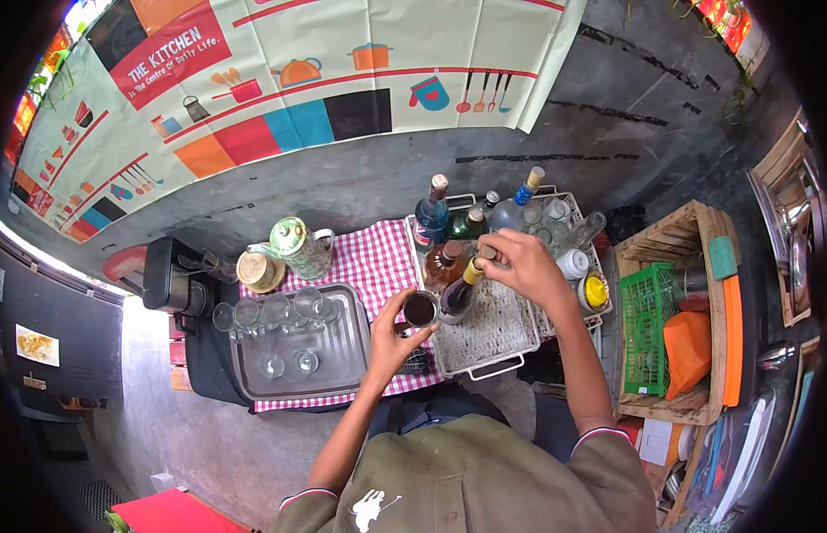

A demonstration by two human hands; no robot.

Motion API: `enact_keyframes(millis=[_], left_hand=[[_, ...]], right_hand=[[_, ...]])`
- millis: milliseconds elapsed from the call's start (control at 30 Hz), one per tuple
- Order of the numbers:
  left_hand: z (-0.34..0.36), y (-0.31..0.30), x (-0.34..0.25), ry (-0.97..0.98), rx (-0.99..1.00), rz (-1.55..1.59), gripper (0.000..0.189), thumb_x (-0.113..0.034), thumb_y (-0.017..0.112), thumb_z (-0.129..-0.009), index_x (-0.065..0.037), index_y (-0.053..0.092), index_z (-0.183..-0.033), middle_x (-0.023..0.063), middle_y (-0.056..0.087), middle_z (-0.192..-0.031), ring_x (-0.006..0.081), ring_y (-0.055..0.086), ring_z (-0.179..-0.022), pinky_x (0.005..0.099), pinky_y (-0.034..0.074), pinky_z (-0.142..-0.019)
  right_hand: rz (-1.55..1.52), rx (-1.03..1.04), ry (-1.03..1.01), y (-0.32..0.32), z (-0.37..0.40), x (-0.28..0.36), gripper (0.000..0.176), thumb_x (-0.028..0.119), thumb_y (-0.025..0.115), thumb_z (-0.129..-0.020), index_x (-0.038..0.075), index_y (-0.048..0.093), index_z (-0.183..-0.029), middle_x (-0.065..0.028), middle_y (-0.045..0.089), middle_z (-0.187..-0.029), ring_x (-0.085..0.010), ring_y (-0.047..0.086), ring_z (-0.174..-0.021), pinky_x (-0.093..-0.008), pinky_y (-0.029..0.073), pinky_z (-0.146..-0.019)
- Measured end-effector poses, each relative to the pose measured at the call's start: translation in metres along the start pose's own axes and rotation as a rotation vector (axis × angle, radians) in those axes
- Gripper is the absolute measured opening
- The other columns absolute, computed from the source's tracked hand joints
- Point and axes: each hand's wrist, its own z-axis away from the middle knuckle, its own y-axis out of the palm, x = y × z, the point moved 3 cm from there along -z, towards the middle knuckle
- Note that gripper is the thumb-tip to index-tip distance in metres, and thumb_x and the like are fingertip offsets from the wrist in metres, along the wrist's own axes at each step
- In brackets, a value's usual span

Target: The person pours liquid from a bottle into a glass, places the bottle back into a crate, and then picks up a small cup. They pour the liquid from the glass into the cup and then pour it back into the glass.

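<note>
The small glass (421,308) at the front corner of the wire basket (493,338) holds dark liquid, nearly full I'd judge; my left hand (394,342) cups it, my right hand (523,266) grips the tilted bottle (458,298) by its neck. The pour looks almost done; the glasses (276,311) on the steel tray (338,360) look empty.

The person wears an olive-green, short-sleeved shirt (485,471) with a small white emblem (371,509) on the chest and thin red-and-white trim edging the left cuff (304,495) and right cuff (600,433), the forearms uncovered down to the bare left hand (396,333) and right hand (524,266).
</note>
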Motion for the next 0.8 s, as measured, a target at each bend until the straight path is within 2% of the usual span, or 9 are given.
enact_keyframes(millis=[267,467,667,767,800], left_hand=[[-0.002,0.003,0.003,0.058,-0.016,-0.045,0.067,-0.014,0.087,-0.073,-0.001,0.058,-0.132,0.0131,0.063,-0.125,0.0228,0.064,-0.113,0.0354,0.058,-0.086],[-0.001,0.003,0.0,-0.005,-0.012,0.031,0.068,-0.015,0.087,-0.073,-0.001,0.059,-0.132,0.0138,0.063,-0.125,0.0238,0.064,-0.113,0.0354,0.057,-0.087],[0.001,0.002,0.003,0.056,-0.022,-0.016,0.068,-0.015,0.087,-0.073,-0.001,0.058,-0.133,0.0135,0.064,-0.125,0.0225,0.064,-0.114,0.0349,0.058,-0.086],[0.001,0.003,0.001,0.0,-0.006,0.033,0.069,-0.015,0.087,-0.072,-0.002,0.058,-0.133,0.0128,0.064,-0.125,0.0223,0.064,-0.114,0.0344,0.057,-0.087],[0.001,0.004,0.001,-0.002,-0.002,0.031,0.069,-0.015,0.088,-0.072,-0.002,0.058,-0.133,0.0125,0.064,-0.125,0.0222,0.064,-0.114,0.0344,0.057,-0.087]], right_hand=[[0.085,-0.037,-0.123,0.0,-0.003,0.005,0.029,0.02,0.071,-0.085,0.0,0.065,-0.105,-0.0159,0.062,-0.086,-0.0361,0.064,-0.08,-0.0442,0.051,-0.073],[0.117,-0.054,-0.135,0.006,-0.003,0.0,0.027,0.021,0.072,-0.086,0.0,0.063,-0.101,-0.0152,0.062,-0.083,-0.0359,0.064,-0.078,-0.0445,0.051,-0.071],[0.082,-0.147,-0.095,0.011,0.005,0.0,0.024,0.021,0.071,-0.089,0.0,0.062,-0.097,-0.0156,0.064,-0.079,-0.0346,0.067,-0.074,-0.0446,0.052,-0.066],[0.071,-0.146,-0.084,0.011,0.006,0.002,0.024,0.021,0.071,-0.089,0.001,0.061,-0.097,-0.0159,0.065,-0.08,-0.0354,0.068,-0.074,-0.0451,0.052,-0.066],[0.093,-0.152,-0.084,0.012,0.006,0.0,0.025,0.021,0.072,-0.089,0.0,0.063,-0.1,-0.0152,0.066,-0.081,-0.032,0.068,-0.072,-0.0421,0.053,-0.065]])
